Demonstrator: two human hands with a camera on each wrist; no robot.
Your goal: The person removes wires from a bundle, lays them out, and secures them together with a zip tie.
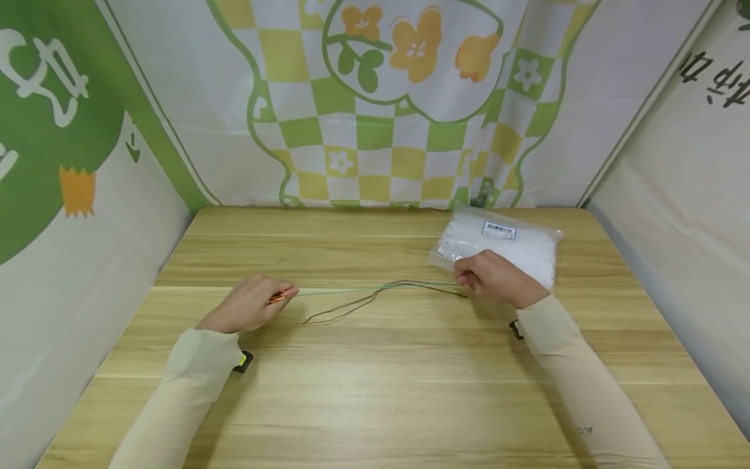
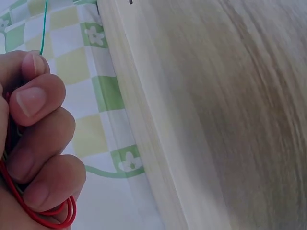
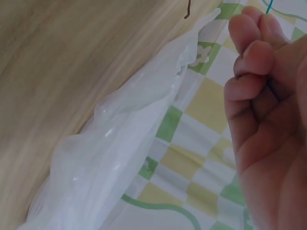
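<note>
My left hand (image 1: 249,303) grips a small bundle of thin wires. Loops of red wire (image 2: 71,215) stick out below its curled fingers in the left wrist view, and orange shows at the fingertips in the head view. From that grip a green wire (image 1: 334,292) stretches almost straight across to my right hand (image 1: 493,279), which pinches its other end between thumb and fingertips. Brown wires (image 1: 342,311) run alongside the green one at mid-length, their loose ends spreading left and right over the table.
A clear plastic bag (image 1: 527,251) of white contents, with a barcode label (image 1: 499,230), lies at the back right, right behind and under my right hand in the head view. The wooden table (image 1: 375,391) ends at a patterned cloth (image 1: 375,150) behind.
</note>
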